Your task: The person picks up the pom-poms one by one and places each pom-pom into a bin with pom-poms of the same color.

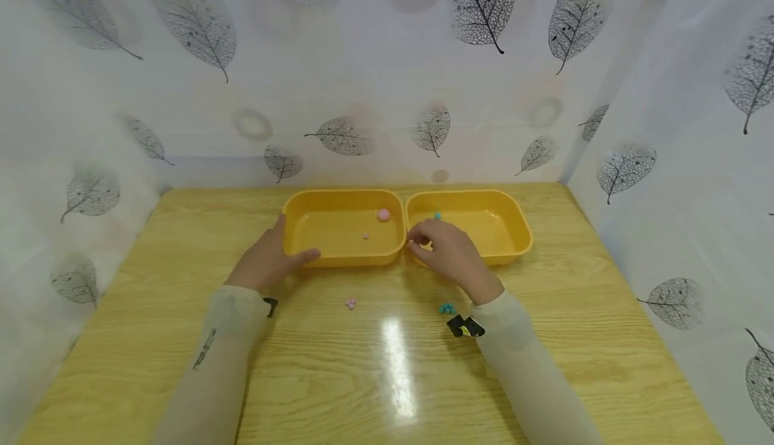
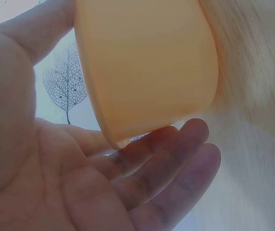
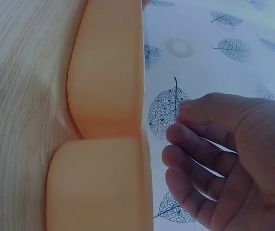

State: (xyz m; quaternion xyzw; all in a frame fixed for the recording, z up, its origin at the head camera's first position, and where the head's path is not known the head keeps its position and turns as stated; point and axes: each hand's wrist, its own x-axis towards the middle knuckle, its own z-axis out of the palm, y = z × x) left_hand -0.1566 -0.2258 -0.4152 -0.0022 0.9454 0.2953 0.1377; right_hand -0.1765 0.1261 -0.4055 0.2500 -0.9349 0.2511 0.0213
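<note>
My left hand [image 1: 266,257] grips the left end of a yellow plastic tray [image 1: 338,261]. Its thumb lies along the front rim, and its fingers [image 2: 176,168] reach round the end wall. A larger pink round piece [image 1: 383,214] and a tiny pink bead [image 1: 365,236] lie in that tray. My right hand [image 1: 447,250] hovers at the left end of a second yellow tray [image 1: 514,250], fingers loosely bent. Between its thumb and fingertips nothing shows in the right wrist view. A small teal piece [image 1: 437,216] sits in this tray, just behind the hand.
On the wooden table [image 1: 326,378], a small cluster of pink beads [image 1: 351,304] lies before the left tray. Several teal beads [image 1: 447,308] lie near the right wrist. The trays stand side by side, ends meeting. A leaf-patterned white curtain [image 1: 375,95] surrounds the table's back and sides.
</note>
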